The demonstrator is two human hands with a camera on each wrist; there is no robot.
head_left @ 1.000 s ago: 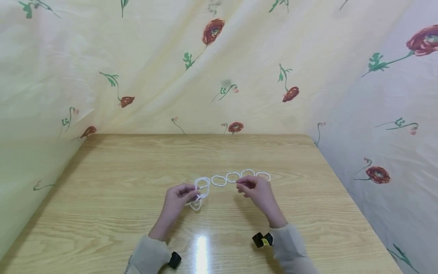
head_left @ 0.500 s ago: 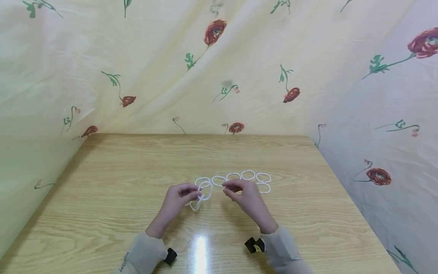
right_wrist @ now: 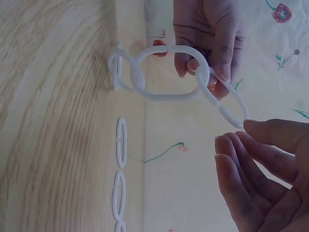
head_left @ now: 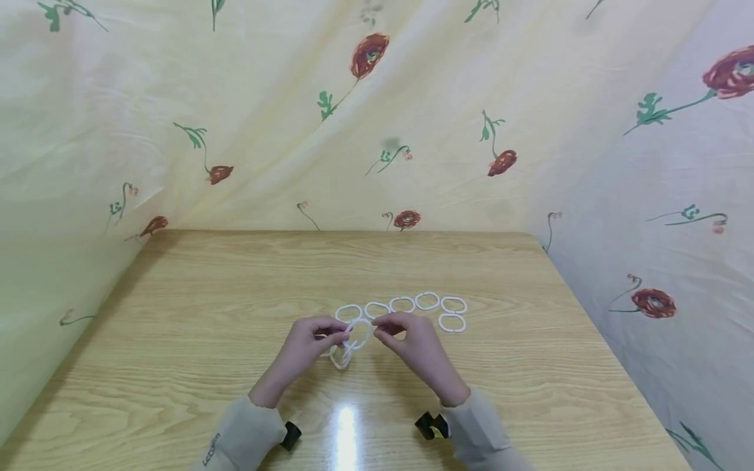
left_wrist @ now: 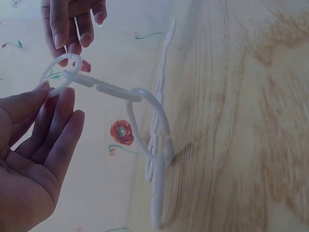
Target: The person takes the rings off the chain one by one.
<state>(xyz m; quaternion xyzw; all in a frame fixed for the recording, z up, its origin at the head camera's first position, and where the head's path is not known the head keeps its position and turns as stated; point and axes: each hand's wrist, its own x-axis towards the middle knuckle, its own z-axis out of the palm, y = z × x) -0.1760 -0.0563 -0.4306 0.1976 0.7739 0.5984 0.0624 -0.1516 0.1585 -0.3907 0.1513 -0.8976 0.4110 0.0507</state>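
Left hand (head_left: 306, 343) pinching the top link of a short chain of white plastic rings (head_left: 349, 343), thumb and forefinger closed on it. Right hand (head_left: 409, 340) pinching a second ring (head_left: 364, 330), hooked into the same chain; other fingers loosely curled. Chain lifted between both hands, its lowest link touching the table (head_left: 206, 314). Rings oval, smooth, slightly translucent, each with a thicker joint part. Loose rings (head_left: 402, 303) flat in a curved row just behind the hands, one more (head_left: 451, 322) beside the right end. Table of light wood with clear grain, glossy, one bright reflection near the front. Around the table, cream curtain (head_left: 265, 118) with red flowers and green stems, softly folded.
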